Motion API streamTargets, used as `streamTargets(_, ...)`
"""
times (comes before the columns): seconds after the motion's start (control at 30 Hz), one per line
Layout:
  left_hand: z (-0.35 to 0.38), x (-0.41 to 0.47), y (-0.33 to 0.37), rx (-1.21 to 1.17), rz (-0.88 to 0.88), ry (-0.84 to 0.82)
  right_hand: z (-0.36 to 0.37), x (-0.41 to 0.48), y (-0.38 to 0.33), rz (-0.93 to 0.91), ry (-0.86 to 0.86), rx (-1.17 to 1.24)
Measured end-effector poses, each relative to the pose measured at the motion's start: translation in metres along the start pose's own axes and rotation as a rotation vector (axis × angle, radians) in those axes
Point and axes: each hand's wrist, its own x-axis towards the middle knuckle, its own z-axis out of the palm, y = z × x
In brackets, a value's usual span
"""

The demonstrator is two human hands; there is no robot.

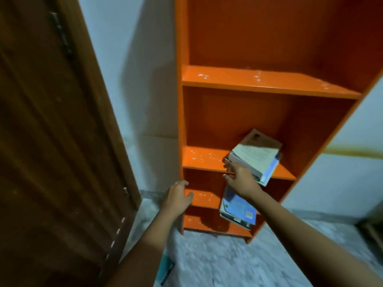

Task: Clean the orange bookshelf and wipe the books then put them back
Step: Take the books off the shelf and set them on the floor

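Observation:
The orange bookshelf stands against a pale wall, its boards speckled with white dust. A stack of books lies askew on the right of the middle board. A second pile with a blue cover sits on the board below. My right hand is at the front edge of the upper stack, fingers curled on its near side. My left hand rests on the shelf's left upright, fingers wrapped around its edge.
A dark brown wooden door stands open at the left, close to the shelf. The floor is grey mottled stone. A teal object lies on the floor by my left forearm. Wooden furniture shows at the far right edge.

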Motion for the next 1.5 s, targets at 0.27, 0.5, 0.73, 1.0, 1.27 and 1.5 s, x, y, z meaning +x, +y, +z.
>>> streamTargets(0.27, 0.082, 0.029, 0.015, -0.190, -0.043, -0.198, -0.031, -0.013, 0.091, 0.309, 0.207, 0.135)
streamTargets(0.5, 0.156, 0.064, -0.002, -0.372, -0.206, -0.291, -0.012, 0.013, 0.145, 0.493, 0.154, 0.357)
streamTargets(0.73, 0.262, 0.102, -0.038, -0.564, -0.357, -0.331, 0.029, 0.064, 0.199, 0.538, 0.171, 0.684)
streamTargets(1.0, 0.368, 0.139, -0.085, -0.605, -0.393, -0.279, 0.049, 0.096, 0.233, 0.470, 0.200, 1.237)
streamTargets(1.27, 0.413, 0.162, -0.093, -0.923, -0.571, -0.237, 0.050, 0.102, 0.243, 0.412, 0.189, 1.374)
streamTargets(1.5, 0.402, 0.149, -0.074, -0.930, -0.547, -0.124, 0.048, 0.078, 0.232, 0.420, 0.138, 1.394)
